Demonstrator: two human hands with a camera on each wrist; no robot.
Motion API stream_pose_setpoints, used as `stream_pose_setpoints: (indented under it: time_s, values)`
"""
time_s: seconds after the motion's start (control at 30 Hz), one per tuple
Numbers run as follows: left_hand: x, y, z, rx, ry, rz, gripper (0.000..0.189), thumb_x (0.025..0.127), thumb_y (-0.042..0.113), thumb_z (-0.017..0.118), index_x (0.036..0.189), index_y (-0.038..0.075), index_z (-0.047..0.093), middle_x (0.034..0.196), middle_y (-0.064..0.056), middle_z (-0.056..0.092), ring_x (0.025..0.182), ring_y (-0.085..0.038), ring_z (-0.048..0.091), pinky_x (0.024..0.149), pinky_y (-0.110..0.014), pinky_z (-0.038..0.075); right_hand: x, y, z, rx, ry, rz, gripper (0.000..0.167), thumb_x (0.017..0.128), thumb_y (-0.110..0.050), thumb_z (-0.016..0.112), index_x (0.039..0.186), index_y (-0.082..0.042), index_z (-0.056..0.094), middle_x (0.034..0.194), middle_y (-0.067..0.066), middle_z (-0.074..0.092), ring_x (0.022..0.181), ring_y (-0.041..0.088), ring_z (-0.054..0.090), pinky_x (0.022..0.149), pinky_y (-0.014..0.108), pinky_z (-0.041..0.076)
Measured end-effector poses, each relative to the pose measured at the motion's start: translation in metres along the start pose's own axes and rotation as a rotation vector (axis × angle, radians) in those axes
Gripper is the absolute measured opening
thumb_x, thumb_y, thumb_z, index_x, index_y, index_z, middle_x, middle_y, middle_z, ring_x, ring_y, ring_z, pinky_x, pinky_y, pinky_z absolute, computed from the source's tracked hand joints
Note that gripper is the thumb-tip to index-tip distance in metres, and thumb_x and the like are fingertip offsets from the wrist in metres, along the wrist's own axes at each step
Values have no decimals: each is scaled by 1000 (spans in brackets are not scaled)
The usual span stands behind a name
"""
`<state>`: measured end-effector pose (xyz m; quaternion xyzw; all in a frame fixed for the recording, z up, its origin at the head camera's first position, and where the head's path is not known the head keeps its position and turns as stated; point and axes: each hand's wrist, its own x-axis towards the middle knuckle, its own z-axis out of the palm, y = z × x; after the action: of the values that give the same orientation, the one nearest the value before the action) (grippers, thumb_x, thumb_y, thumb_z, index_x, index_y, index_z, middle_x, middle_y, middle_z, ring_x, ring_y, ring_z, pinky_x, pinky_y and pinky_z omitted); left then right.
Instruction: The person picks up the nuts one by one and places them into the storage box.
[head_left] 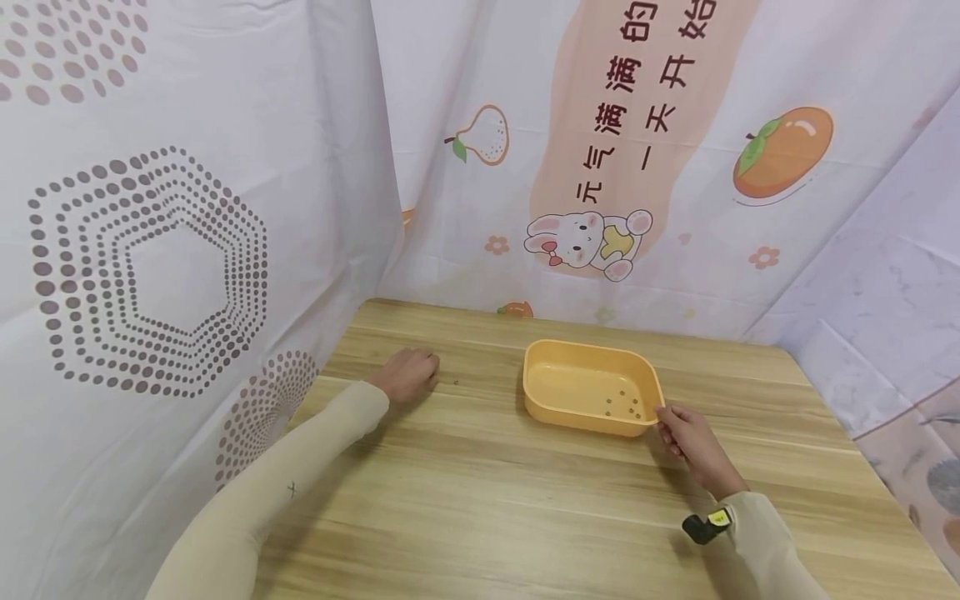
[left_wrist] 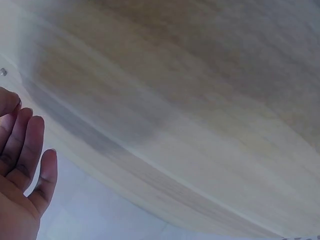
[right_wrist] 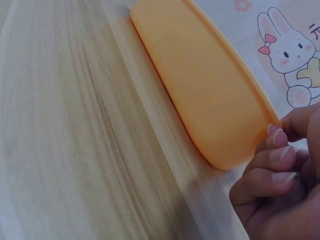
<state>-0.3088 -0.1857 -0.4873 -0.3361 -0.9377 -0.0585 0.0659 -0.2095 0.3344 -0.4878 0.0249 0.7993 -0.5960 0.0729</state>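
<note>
A yellow plastic tray (head_left: 576, 421) sits on the table, with several small grey metal pieces (head_left: 632, 408) scattered at the right side of its floor. My right hand (head_left: 693, 442) pinches the tray's near right corner by the rim; in the right wrist view, thumb and index finger meet at the tray (right_wrist: 200, 90) wall. To the left of the tray, my left hand (head_left: 408, 375) is low over the table, fingers loosely bent. Just beyond its fingertips lies one small grey piece (head_left: 455, 382), visible at the left edge of the left wrist view as a metal bit (left_wrist: 3, 72).
The wood-grain table (head_left: 480, 500) ends at a printed curtain (head_left: 457, 233) behind it. Another hanging cloth (head_left: 322, 167) borders the left side, close to my left arm. A small black device (head_left: 705, 527) with a yellow label is at my right wrist.
</note>
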Motion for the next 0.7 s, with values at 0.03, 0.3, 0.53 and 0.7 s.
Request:
stream_pose_setpoints:
  time_s: [0.03,0.3,0.53,0.7]
  values:
    - [1,0,0,-5,11,2,10,94,2,63,88,8,67,82,1,62,70,-12,55,65,-29,51,0,0,0,0,-1,-1,40,110,-31,48,90,3,54,69,-2,47,52,6,40,45,21,36]
    - [10,6,-7,1,75,-2,7,92,1,67,90,5,72,87,-2,68,74,-14,64,67,-28,55,1,2,0,2,13,17,39,110,-30,49,90,3,54,67,-3,47,51,6,40,45,20,35]
    - [17,9,-11,25,97,-1,6,94,5,66,92,7,72,89,-1,69,76,-14,65,69,-29,56,0,0,0,4,8,18,39,110,-31,49,90,2,55,69,-2,47,53,6,40,46,21,36]
    - [21,13,-15,26,107,25,7,96,9,67,96,6,74,92,-2,70,80,-14,66,71,-28,56,0,1,0,-3,13,12,40,110,-31,49,92,4,54,69,-2,47,53,6,40,46,21,35]
